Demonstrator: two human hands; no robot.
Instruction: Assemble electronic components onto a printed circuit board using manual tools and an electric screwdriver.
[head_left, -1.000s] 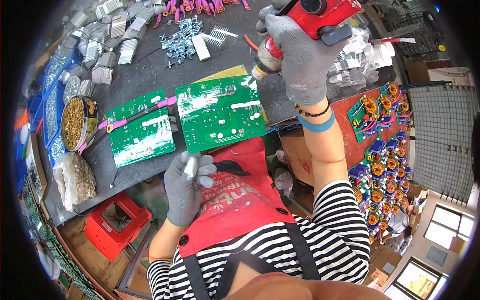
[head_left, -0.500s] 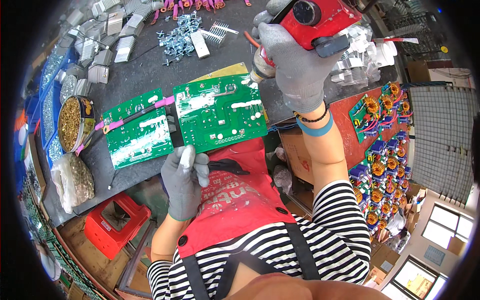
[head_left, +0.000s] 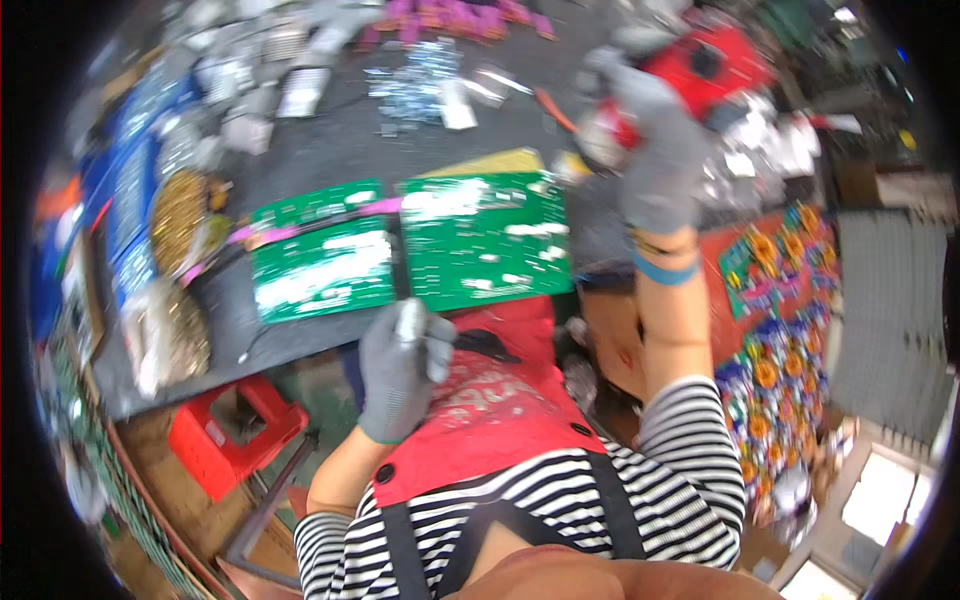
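Now left hand fisted on metal part; right hand raised w/ red tool

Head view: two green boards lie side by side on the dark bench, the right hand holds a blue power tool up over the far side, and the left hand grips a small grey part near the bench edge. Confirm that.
One thing is wrong: the tool in the right hand is red, not blue, as the head view shows. The rest stands: two green boards lie side by side on the dark bench, and the left hand grips a small grey part near the bench edge.
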